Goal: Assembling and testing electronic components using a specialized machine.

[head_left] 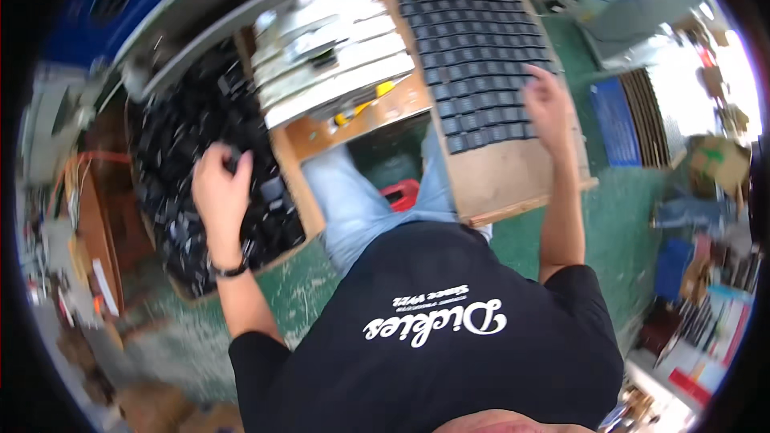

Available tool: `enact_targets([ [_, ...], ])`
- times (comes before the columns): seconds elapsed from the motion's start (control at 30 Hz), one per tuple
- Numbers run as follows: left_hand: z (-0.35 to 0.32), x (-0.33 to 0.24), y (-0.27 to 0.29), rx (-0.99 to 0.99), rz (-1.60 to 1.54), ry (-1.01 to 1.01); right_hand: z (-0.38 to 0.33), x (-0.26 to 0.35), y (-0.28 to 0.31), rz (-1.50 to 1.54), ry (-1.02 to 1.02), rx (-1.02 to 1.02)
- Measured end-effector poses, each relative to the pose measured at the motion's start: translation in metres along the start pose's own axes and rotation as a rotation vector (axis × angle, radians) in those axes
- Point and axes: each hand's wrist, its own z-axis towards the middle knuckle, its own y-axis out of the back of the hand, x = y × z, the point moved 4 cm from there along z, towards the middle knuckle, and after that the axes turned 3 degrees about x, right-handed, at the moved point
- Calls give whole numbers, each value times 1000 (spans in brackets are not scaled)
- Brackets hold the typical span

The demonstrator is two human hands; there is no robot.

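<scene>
My left hand (218, 184), a dark band on its wrist, is over a large bin of loose black plastic parts (188, 132). Its thumb and fingers stand apart. Something dark shows between them, and whether it touches the hand or lies beneath I cannot tell. My right hand (548, 108) is at the right edge of neat rows of black plastic parts (477, 64), fingers apart and slightly blurred, with nothing visible in them. The rows lie on a brown board (501, 180), whose near end shows bare.
Between bin and board stands a pale metal fixture (333, 52) on a wooden bench, with a yellow-and-black tool (362, 104) at its near edge. My legs are below it, beside a red object (401, 192). Stacked blue and brown sheets (630, 120) stand at right on the green floor.
</scene>
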Motion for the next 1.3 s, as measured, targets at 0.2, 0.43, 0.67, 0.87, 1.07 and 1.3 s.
enact_targets([
  [0.2, -2, 3, 20, -275, -180, -44, 13, 145, -83, 342, 368, 279],
  [0.43, -6, -15, 36, -200, -841, 76, 46, 218, -143, 465, 458, 497],
  [0.67, 40, -76, 35, -17, -1103, -112, 64, 246, -170, -7, 517, 677],
  [0.87, 86, -136, 11, 97, -1060, -254, 44, 196, -133, 467, 377, 419],
  [1.07, 107, -152, 4, 27, -672, -398, -44, 83, -48, 187, 103, 189],
  [1.3, 55, -173, -14, -184, 29, -796, -158, 13, -60, -291, -249, 255],
])
